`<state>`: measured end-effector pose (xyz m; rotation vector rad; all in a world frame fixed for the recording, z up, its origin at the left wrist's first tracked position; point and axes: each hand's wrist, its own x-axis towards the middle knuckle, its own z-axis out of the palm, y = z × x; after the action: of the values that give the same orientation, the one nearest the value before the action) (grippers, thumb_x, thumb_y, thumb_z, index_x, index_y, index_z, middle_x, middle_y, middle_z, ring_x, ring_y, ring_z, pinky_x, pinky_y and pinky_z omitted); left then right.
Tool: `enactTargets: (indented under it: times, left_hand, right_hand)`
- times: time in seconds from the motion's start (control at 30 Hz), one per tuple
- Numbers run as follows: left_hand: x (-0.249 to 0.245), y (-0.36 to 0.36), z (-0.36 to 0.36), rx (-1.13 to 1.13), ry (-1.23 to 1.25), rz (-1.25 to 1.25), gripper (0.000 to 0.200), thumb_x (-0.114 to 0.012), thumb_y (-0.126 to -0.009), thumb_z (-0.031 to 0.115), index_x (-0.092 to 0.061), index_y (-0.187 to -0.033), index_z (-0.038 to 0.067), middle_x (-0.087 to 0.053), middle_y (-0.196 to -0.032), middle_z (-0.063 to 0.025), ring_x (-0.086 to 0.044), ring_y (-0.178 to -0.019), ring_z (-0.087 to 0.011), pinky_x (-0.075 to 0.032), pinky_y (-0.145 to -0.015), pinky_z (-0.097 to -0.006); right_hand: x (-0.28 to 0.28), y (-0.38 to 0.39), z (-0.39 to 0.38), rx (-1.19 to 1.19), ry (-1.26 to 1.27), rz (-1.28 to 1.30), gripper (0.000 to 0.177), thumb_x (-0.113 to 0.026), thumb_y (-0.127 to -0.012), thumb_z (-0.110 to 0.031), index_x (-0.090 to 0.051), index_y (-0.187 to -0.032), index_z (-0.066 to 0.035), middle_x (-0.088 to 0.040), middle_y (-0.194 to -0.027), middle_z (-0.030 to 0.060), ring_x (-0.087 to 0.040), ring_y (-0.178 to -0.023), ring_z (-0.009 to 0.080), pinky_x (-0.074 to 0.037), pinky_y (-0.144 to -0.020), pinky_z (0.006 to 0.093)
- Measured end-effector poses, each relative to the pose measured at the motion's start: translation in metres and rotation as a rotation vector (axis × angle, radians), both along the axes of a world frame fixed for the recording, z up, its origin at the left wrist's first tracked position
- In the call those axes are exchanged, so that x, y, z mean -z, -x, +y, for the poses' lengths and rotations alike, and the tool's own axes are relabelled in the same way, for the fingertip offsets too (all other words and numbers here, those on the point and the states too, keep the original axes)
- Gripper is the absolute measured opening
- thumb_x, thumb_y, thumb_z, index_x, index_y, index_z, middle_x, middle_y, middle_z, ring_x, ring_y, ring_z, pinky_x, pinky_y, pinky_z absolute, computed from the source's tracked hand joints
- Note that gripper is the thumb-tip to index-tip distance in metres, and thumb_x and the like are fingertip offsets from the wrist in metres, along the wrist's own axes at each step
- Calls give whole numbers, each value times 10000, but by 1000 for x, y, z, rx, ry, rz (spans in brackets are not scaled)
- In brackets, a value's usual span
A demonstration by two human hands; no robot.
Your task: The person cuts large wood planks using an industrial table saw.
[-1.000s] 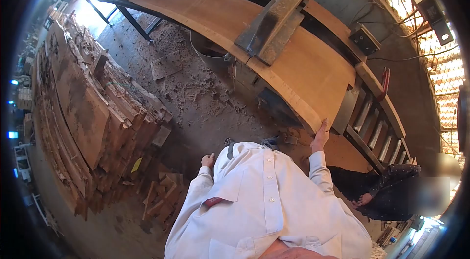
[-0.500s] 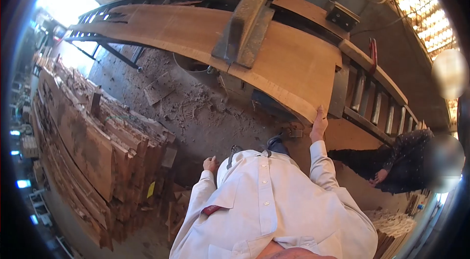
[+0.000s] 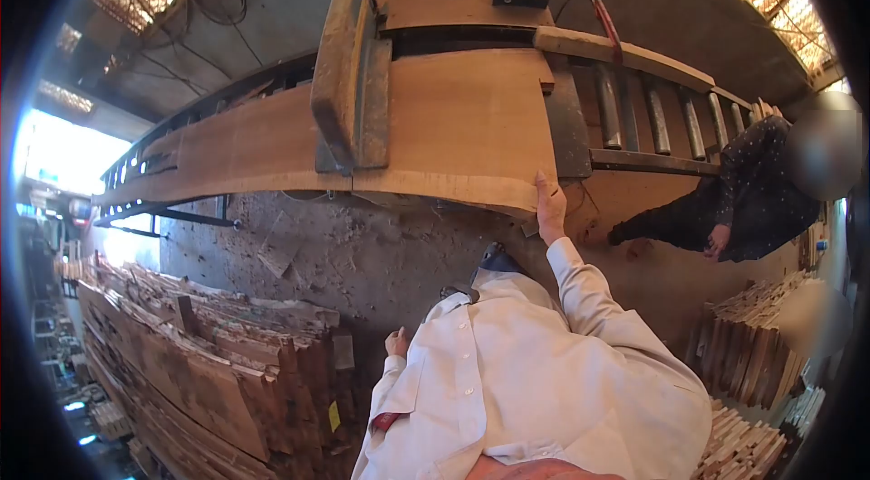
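Observation:
A long wide wooden slab (image 3: pixel 462 117) lies across a metal machine bed, passing under an upright metal guard (image 3: pixel 337 72). My right hand (image 3: pixel 550 208) is at the slab's near right corner, its fingers against the edge and gripping it. Down by my left side hangs my left hand (image 3: pixel 397 342), small in view, near the shirt and away from the slab; its fingers look curled, and whether anything is in them is too small to tell.
Metal rollers (image 3: pixel 657 117) continue the bed to the right, where a person in dark clothes (image 3: pixel 757 194) stands. A tall stack of rough boards (image 3: pixel 181 353) fills the lower left. More stacked wood (image 3: pixel 757 326) is at the lower right. Debris litters the floor (image 3: pixel 299 235).
The view has turned, so the bed and slab now lie more level and further left. My right hand remains on the slab's corner. The other person's arm still hangs down.

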<state>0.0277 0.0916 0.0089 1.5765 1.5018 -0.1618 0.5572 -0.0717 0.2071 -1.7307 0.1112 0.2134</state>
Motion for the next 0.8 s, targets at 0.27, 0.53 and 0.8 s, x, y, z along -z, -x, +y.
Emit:
enactTargets:
  times: [0.27, 0.53, 0.8]
  left_hand:
    - [-35, -48, 36, 215, -96, 106, 455, -608, -966, 412, -750, -920, -17, -743, -907, -220, -723, -863, -329, -550, -802, -445]
    - [-92, -103, 59, 137, 75, -39, 346, -608, -1005, 278, -673, -1087, -52, -762, -916, -177, -748, -786, -244, -610, -668, -340]
    - [-112, -148, 51, 306, -36, 219, 435, -616, -971, 382, -734, -1021, -34, -762, -966, -204, -754, -836, -276, -588, -775, -387]
  right_hand:
    - [8, 2, -5, 54, -172, 133, 598, -736, -919, -529, -638, -1161, 9, -669, -1048, 64, -620, -956, 153, -509, -834, 315]
    - [10, 16, -14, 110, -737, 554, 500, -780, -926, -336, -597, -1290, -45, -679, -1190, 41, -663, -1081, 188, -535, -929, 347]
    - [11, 5, -8, 109, -930, 674, 456, -798, -906, -278, -603, -1295, -140, -692, -1213, -4, -678, -1105, 190, -553, -936, 393]
